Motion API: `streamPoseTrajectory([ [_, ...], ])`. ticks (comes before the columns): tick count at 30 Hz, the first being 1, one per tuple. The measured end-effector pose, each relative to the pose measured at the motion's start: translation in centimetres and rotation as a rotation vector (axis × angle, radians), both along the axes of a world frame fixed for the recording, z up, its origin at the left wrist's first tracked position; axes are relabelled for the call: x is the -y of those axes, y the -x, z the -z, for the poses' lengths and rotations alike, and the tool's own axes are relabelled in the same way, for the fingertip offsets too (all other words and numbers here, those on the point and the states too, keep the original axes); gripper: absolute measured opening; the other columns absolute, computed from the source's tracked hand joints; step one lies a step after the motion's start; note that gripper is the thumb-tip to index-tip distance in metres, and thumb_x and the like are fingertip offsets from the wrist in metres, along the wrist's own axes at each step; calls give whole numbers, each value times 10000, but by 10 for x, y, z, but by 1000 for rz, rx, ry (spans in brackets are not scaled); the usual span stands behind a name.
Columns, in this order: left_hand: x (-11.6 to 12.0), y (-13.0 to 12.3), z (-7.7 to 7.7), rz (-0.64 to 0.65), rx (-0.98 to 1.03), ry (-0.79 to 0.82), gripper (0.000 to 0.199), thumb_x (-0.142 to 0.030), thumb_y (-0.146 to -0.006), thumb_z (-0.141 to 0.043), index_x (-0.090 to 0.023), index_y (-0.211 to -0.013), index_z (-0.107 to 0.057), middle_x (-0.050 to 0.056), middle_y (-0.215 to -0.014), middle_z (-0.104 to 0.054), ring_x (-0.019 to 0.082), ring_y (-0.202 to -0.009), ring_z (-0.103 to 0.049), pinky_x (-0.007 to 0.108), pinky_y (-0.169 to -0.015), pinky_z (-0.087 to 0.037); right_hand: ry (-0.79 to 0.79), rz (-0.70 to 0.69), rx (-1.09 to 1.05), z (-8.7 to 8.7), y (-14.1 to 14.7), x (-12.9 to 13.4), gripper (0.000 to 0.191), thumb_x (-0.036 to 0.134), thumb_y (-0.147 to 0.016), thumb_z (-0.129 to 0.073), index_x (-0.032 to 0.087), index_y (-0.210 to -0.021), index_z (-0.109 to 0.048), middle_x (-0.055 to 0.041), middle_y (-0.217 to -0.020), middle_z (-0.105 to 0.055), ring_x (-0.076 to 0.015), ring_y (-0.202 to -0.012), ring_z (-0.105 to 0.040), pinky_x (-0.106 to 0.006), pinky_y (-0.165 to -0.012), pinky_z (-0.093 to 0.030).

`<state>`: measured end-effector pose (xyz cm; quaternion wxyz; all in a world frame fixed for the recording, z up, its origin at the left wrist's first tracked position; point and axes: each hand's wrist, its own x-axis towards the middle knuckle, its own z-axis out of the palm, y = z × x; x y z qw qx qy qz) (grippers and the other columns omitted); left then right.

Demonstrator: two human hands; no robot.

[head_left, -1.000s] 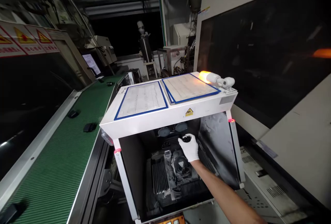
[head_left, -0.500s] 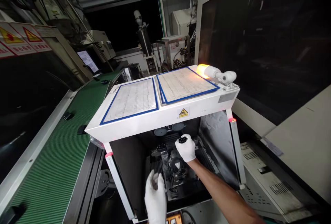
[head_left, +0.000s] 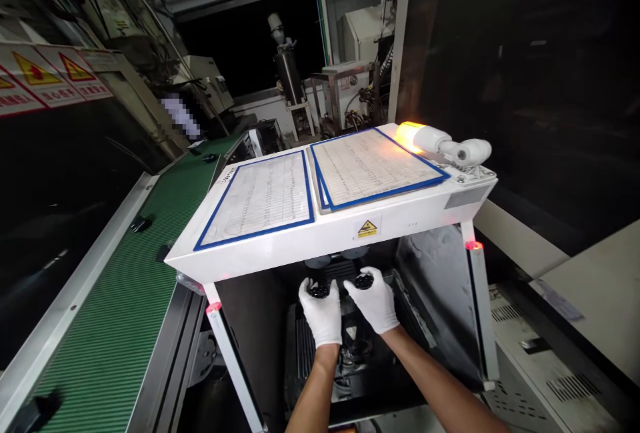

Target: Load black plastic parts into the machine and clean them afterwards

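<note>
A green ribbed conveyor belt point(head_left: 125, 273) runs along the left, with small dark parts lying on it, beside a white machine cabinet point(head_left: 320, 236) whose top carries two blue-framed log sheets point(head_left: 265, 198) and, at its right end, a glowing amber signal lamp point(head_left: 413, 134). Under the cabinet's lip, in the dark open bay, the gloved left hand point(head_left: 323, 309) is closed around a small round black knob point(head_left: 317, 291), and just beside it the gloved right hand point(head_left: 373, 298) grips a matching black knob point(head_left: 364, 281). Both knobs sit high in the bay, above the dusty grey mechanism point(head_left: 350, 353). Turning well here would likely mean keeping fingertips squarely on each knob, working both evenly, wrists clear of the cabinet edge.
</note>
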<state>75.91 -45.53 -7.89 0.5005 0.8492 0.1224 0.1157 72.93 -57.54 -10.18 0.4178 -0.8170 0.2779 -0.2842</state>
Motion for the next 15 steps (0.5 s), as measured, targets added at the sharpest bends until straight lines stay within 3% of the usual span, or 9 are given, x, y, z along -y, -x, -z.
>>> streamPoseTrajectory([
  [3,-16,4,-21,84,37,-125,767,-433,-804,-827,-129,-1410,-469,194,-1403,-608,293,-1289,-629,415,-1118,-514,140,-157,-123,-39,16,22,733,499,-690,-822,199,-1316,-586,-71,-1178,-722,-241,-1080,-692,-329,-946,-549],
  [5,-29,1,-46,269,-25,-445,782,-511,-820,-786,-141,-1437,-480,188,-1411,-606,328,-1255,-646,454,-1078,-533,325,-323,-344,-69,16,36,694,554,-763,-761,201,-1338,-596,-102,-1268,-686,-265,-1170,-655,-377,-1029,-517],
  [8,-31,-13,-82,570,-272,-940,662,-531,-840,-743,-101,-1325,-611,209,-1237,-701,374,-1102,-715,488,-936,-589,464,-557,-654,-101,-5,43,482,518,-642,-846,170,-963,-754,-146,-977,-745,-379,-983,-712,-501,-903,-561],
  [10,-19,-24,-97,689,-376,-1025,495,-427,-775,-825,-82,-1115,-723,218,-1089,-747,400,-1054,-728,502,-907,-594,478,-625,-802,-109,-29,32,336,311,-439,-939,170,-621,-693,-123,-735,-712,-433,-874,-720,-574,-871,-560],
  [12,-3,-33,-102,764,-430,-1052,353,-340,-756,-856,-87,-980,-754,203,-1015,-763,386,-1038,-735,517,-917,-591,480,-620,-923,-108,-52,12,354,188,-381,-946,183,-492,-610,-66,-619,-663,-434,-850,-723,-650,-916,-528],
  [15,20,-42,-103,839,-479,-1073,311,-384,-878,-776,-123,-1041,-733,116,-1022,-763,269,-993,-737,484,-912,-604,434,-554,-923,-102,-73,-18,286,330,-677,-925,176,-677,-684,-11,-710,-679,-291,-851,-727,-584,-931,-566],
])
